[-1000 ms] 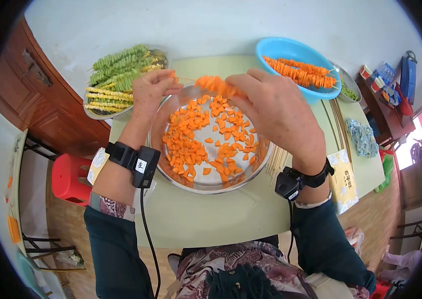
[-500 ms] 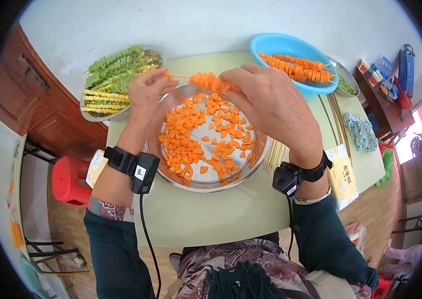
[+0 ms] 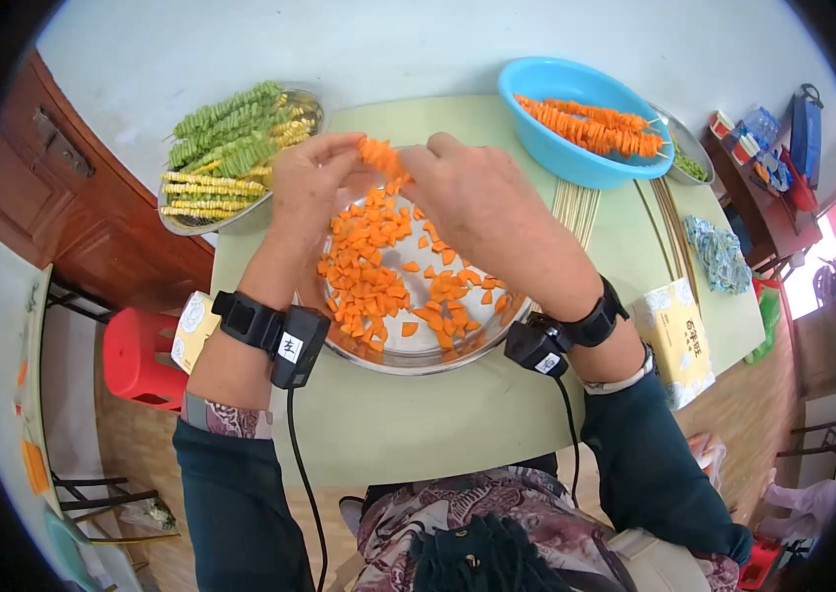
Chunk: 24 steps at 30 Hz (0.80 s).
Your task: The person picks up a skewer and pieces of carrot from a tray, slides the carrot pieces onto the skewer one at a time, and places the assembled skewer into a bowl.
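Orange bits sit packed in a short carrot row (image 3: 380,156), and from far away I see it up between the two hands. To work it well, I think the hands should press softly and push straight along the row, because a hard squeeze or a sideways shove could crack a thin bit. I would keep fingertips off any pointy end, and I would stay low over the big metal pan (image 3: 420,370) just under the hands, so a dropped bit lands there. The left hand (image 3: 307,187) is mostly closed, with its thumb and fingers pinching the left end of the row. The right hand (image 3: 482,202) is curled and closed too, gripping the other end, with its back turned up to me. The fingers hide any stick inside, so I can't tell how much of one is left bare. Below both hands, loose carrot bits (image 3: 364,252) lie in the pan, more of them under the left hand. Past the right hand, off to its right, a blue tub (image 3: 561,170) has full carrot sticks (image 3: 591,130), and thin plain sticks (image 3: 574,212) lie just beside that hand. Past the left hand, green and yellow sticks (image 3: 230,148) rest on a tray (image 3: 176,228).
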Available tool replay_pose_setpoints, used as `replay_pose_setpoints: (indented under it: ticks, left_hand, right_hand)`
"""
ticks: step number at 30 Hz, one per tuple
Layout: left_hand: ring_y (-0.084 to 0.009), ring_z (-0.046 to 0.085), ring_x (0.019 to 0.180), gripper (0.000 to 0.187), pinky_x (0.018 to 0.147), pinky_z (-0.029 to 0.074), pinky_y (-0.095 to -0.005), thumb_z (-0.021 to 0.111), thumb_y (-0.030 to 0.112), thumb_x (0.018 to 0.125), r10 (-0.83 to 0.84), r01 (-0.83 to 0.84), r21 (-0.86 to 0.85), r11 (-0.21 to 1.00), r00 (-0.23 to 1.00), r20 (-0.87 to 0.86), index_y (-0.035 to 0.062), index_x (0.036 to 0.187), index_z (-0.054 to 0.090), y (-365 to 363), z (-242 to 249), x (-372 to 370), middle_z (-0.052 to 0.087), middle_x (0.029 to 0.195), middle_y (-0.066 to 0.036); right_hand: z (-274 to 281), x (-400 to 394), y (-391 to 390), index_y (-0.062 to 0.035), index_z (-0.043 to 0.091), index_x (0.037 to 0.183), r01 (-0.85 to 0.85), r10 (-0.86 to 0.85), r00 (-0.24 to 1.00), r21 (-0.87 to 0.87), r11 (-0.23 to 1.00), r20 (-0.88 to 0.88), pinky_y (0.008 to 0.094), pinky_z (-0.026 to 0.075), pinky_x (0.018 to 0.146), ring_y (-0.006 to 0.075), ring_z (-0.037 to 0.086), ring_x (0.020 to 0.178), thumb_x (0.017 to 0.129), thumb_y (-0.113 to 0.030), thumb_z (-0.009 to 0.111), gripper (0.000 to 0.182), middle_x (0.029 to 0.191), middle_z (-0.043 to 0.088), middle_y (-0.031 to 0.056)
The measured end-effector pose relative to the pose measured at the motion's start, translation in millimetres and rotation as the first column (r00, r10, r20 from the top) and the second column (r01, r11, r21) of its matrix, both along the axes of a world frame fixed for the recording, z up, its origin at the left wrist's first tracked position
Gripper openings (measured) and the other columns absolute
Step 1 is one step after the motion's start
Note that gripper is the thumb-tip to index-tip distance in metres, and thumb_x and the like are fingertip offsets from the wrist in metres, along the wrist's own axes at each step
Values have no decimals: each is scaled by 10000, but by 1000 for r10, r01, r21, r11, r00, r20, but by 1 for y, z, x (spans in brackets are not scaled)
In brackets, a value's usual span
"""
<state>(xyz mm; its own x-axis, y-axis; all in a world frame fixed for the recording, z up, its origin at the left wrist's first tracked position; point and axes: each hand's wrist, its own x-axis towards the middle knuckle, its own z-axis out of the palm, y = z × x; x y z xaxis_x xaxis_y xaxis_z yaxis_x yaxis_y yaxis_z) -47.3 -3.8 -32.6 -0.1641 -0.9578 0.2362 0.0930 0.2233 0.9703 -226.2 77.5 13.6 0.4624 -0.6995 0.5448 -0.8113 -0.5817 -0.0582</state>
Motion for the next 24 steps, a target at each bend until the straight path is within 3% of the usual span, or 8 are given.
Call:
replay_pose_setpoints:
  ticks: [6, 13, 15, 16, 18, 20, 22, 24]
  left_hand:
    - [-217, 680, 848, 260, 699, 574, -281, 562, 42, 886, -24, 51, -120, 991, 976, 218, -57, 1123, 600, -5, -3, 4, 667, 981, -153]
    - [-195, 682, 829, 279, 664, 570, -268, 576, 60, 874, 51, -34, -104, 994, 985, 165, -52, 1128, 601, -10, 2, 11, 673, 914, -125]
    - [-159, 665, 748, 245, 601, 547, -254, 612, 84, 858, 18, 55, -170, 984, 916, 402, -40, 1068, 636, -19, -7, 16, 675, 873, -109]
    - [-159, 665, 748, 245, 601, 547, -254, 612, 84, 858, 13, 58, -161, 985, 914, 406, -40, 1068, 636, -21, -13, 17, 675, 873, -109]
    - [-125, 624, 662, 200, 539, 503, -238, 659, 95, 817, -82, 144, -45, 989, 763, 641, -33, 971, 665, -15, -13, 15, 677, 852, -97]
    - [-125, 615, 651, 192, 542, 491, -247, 676, 79, 778, -86, 192, -64, 979, 681, 727, -33, 933, 667, -18, -21, 18, 674, 824, -93]
    - [-125, 605, 639, 185, 546, 480, -255, 693, 63, 739, -83, 246, -80, 966, 588, 804, -34, 895, 669, -20, -24, 24, 670, 796, -89]
    - [-158, 612, 656, 196, 601, 495, -288, 695, 21, 667, -137, 395, -27, 918, 381, 914, -39, 851, 665, -22, -21, 27, 658, 745, -96]
  right_hand:
    - [-1, -13, -13, 1, 609, 841, 28, -27, 998, -2, 1000, 60, 426, 509, 627, 359, 623, 713, 812, -126, 602, 130, 764, 610, 180]
    - [20, -39, -8, -2, 640, 803, 68, -59, 988, -63, 996, 140, 432, 492, 630, 355, 619, 707, 801, -231, 639, 229, 722, 618, 180]
    - [23, -48, -5, -5, 664, 836, 96, -73, 984, -137, 986, 165, 426, 488, 625, 350, 618, 685, 791, -250, 650, 249, 726, 626, 178]
    - [26, -52, -2, -5, 664, 836, 99, -77, 983, -127, 987, 169, 426, 488, 625, 350, 618, 685, 791, -250, 650, 249, 726, 626, 178]
    - [33, -58, 4, -19, 678, 885, 92, -70, 982, -120, 989, 177, 409, 494, 626, 350, 616, 677, 797, -241, 638, 242, 727, 631, 175]
    - [40, -58, 10, -26, 675, 847, 58, -26, 982, -164, 985, 188, 402, 498, 619, 352, 615, 659, 786, -215, 626, 204, 703, 631, 170]
    - [57, -48, 25, 44, 654, 884, -27, 34, 959, -30, 999, 281, 343, 482, 587, 290, 629, 631, 808, -180, 675, 237, 716, 648, 180]
    - [62, -41, 34, 47, 650, 889, 18, -15, 971, -14, 1000, 239, 343, 481, 600, 292, 630, 650, 812, -190, 673, 250, 732, 649, 180]
